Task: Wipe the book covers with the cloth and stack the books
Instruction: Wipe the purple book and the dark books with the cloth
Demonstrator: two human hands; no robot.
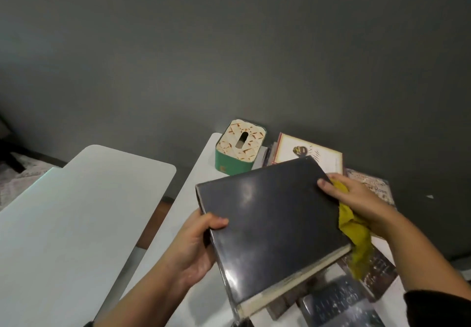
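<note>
The white counter (183, 207) runs out from the grey wall and carries everything. Above it the black book (270, 219) is held tilted, cover up. The left hand (193, 247) grips the book's spine edge, thumb on the cover, fingers curled under. The right hand (356, 202) clasps the opposite edge with the yellow cloth (356, 235) bunched in its fingers, hanging beside the book. Other books (339, 301) lie under and behind the black book; a green tissue box (237, 148) stands just beyond it
</note>
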